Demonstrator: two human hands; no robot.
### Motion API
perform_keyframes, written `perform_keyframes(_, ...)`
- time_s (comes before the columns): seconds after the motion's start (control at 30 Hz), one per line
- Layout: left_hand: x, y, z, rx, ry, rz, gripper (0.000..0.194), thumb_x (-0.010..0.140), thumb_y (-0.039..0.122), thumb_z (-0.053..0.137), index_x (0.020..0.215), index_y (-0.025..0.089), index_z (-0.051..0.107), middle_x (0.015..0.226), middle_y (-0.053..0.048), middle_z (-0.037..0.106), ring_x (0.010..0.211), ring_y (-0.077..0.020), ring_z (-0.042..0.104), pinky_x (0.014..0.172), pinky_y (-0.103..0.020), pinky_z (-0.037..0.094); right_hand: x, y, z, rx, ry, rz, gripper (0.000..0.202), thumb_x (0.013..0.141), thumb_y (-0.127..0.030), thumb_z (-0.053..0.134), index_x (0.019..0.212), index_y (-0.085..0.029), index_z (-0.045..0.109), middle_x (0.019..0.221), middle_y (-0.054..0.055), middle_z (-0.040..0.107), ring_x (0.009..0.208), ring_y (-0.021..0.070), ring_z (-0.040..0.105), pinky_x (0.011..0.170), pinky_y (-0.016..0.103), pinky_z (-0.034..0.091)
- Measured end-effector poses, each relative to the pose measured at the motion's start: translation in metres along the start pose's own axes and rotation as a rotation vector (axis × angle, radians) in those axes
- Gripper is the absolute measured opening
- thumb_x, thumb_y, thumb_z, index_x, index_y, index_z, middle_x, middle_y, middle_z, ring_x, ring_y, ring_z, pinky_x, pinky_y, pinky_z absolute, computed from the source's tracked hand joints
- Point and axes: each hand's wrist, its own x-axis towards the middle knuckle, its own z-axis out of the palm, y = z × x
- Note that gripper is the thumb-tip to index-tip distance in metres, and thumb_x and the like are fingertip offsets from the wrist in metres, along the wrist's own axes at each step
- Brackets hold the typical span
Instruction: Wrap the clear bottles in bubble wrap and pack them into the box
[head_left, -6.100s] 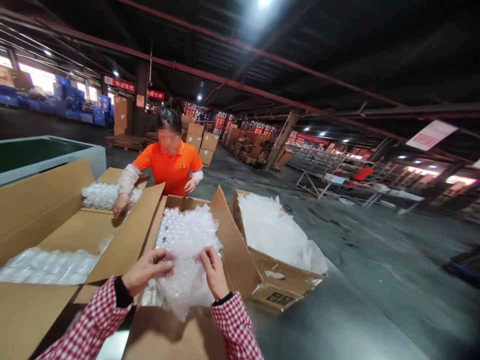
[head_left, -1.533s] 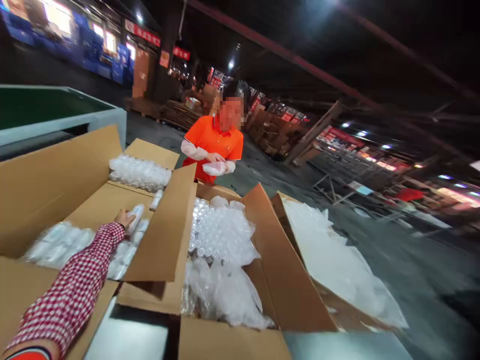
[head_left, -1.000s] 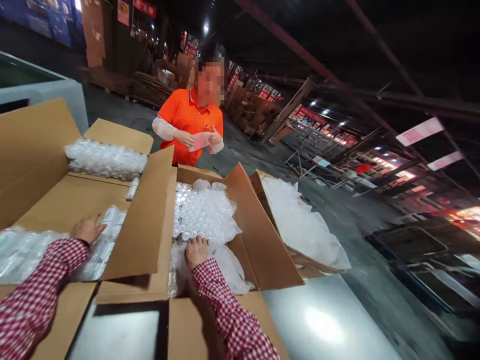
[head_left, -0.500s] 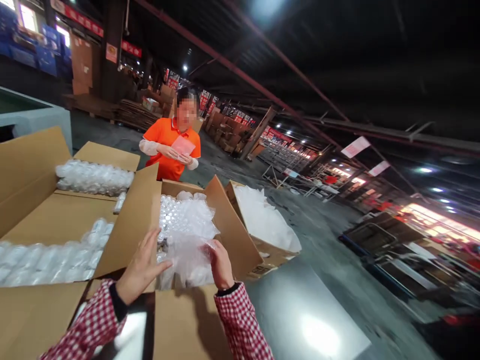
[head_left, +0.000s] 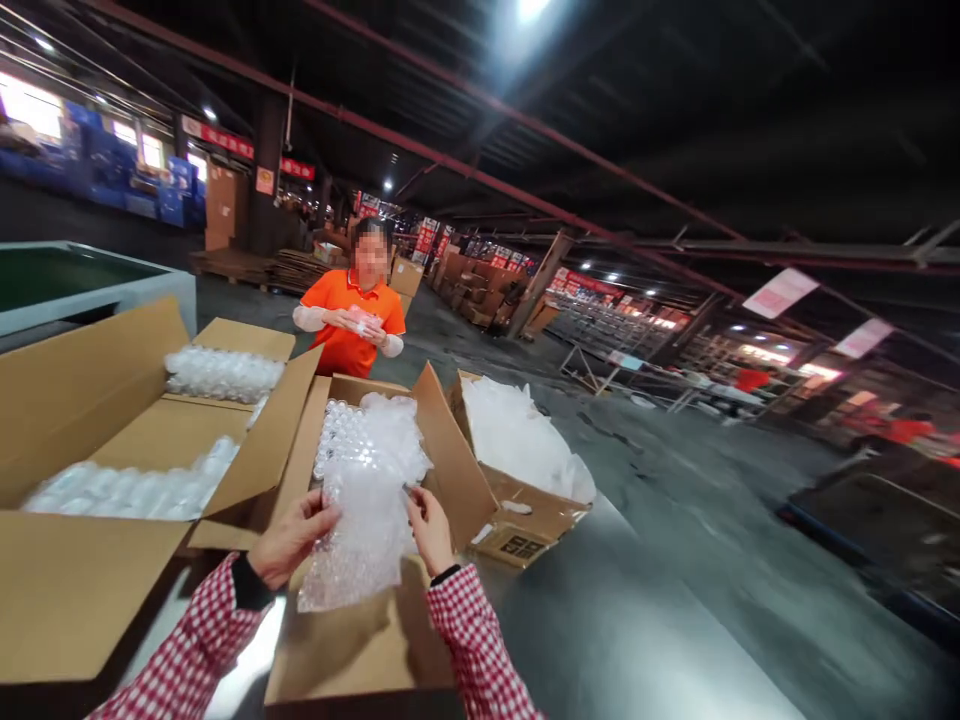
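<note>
A clear bubble wrap bag (head_left: 360, 560) hangs between my hands over the near side of an open cardboard box (head_left: 457, 480). My left hand (head_left: 294, 540) is closed on the bag's left edge, thumb pointing inward. My right hand (head_left: 433, 528) pinches its upper right edge. Behind the bag, the box holds shiny clear round-topped items (head_left: 337, 430) in rows on the left and crumpled translucent bags (head_left: 397, 425) on the right. What lies under the bag is hidden.
At left, a larger open carton (head_left: 82, 400) holds rows of plastic-wrapped items (head_left: 142, 490). To the right stands a box (head_left: 525, 520) full of white translucent bags (head_left: 517, 430). A co-worker in an orange shirt (head_left: 352, 340) stands beyond, holding a small pinkish packet (head_left: 364, 320).
Both hands now hold the bubble wrap bag stretched toward me over the box's near flap. My left hand was open beside it before. The view has turned slightly.
</note>
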Motion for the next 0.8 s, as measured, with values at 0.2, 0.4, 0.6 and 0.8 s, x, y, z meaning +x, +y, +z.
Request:
perform_keyframes(0.2, -0.03, -0.013, 0.035, 0.101, 0.042, 0.047, 0.036, 0.066, 0.046, 0.073, 0.082, 0.015, 0.062, 0.074, -0.001, 0.064, 0.071, -0.0166, 0.059, 0.066, -0.026, 0.047, -0.064, -0.017, 0.019, -0.029, -0.524, -0.117, 0.03, 0.073, -0.04, 0.066, 0.097, -0.021, 0.062, 0.079, 0.001, 0.059, 0.069, 0.0148, 0.05, 0.063, 0.026, 0.04)
perform_keyframes(0.4, -0.045, -0.011, 0.019, 0.51, 0.363, 0.118, 0.042, 0.068, 0.052, 0.068, 0.089, 0.018, 0.056, 0.078, -0.001, 0.058, 0.067, -0.0163, 0.055, 0.06, -0.025, 0.045, -0.064, -0.001, 0.016, 0.262, -0.605, 0.205, 0.03, 0.072, -0.047, 0.067, 0.073, -0.017, 0.062, 0.061, -0.005, 0.045, 0.056, 0.0088, 0.037, 0.055, 0.021, 0.031)
perform_keyframes(0.6, -0.043, -0.003, 0.014, 0.487, 0.125, -0.015, 0.058, 0.073, 0.05, 0.062, 0.122, 0.02, 0.051, 0.079, 0.0, 0.059, 0.064, -0.0162, 0.055, 0.059, -0.026, 0.048, -0.033, 0.022, 0.005, 0.222, -0.837, 0.336, 0.035, 0.066, -0.051, 0.07, 0.075, -0.017, 0.068, 0.06, -0.004, 0.053, 0.052, 0.0072, 0.038, 0.052, 0.019, 0.029)
perform_keyframes(0.8, -0.035, -0.022, 0.017, 0.638, 0.044, -0.202, 0.033, 0.066, 0.05, 0.064, 0.078, 0.019, 0.066, 0.07, -0.001, 0.057, 0.053, -0.0143, 0.049, 0.042, -0.023, 0.043, 0.072, 0.067, -0.013, 0.007, -0.516, 0.299, 0.042, 0.07, -0.057, 0.062, 0.079, -0.016, 0.066, 0.059, -0.002, 0.057, 0.055, 0.0119, 0.052, 0.056, 0.025, 0.042)
